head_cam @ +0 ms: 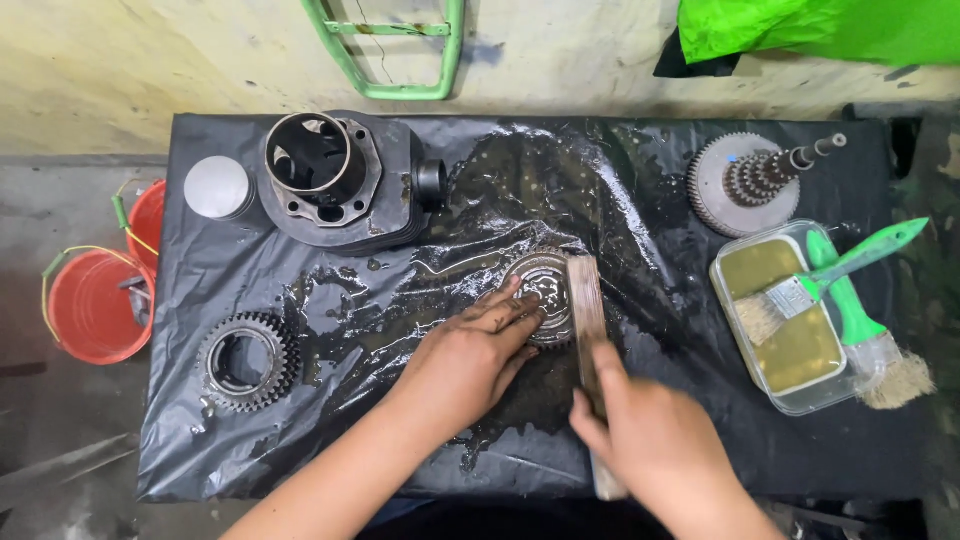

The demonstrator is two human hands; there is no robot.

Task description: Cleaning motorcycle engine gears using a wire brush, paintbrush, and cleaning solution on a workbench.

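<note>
My left hand point(470, 358) presses flat on a round metal gear part point(540, 290) that lies on the wet black plastic sheet point(640, 200) in the middle. My right hand point(650, 440) grips the wooden handle of a brush point(586, 300), whose head rests against the right edge of that gear. Both hands are smeared with dark grease.
An engine cylinder point(340, 180) and a grey piston point(217, 187) stand at the back left. A toothed ring gear point(247, 360) lies at the left. A gear cluster shaft point(750, 180) sits back right beside a clear tray point(790, 400) of yellowish liquid with two green-handled brushes point(850, 265). Red buckets point(95, 305) stand on the floor at the left.
</note>
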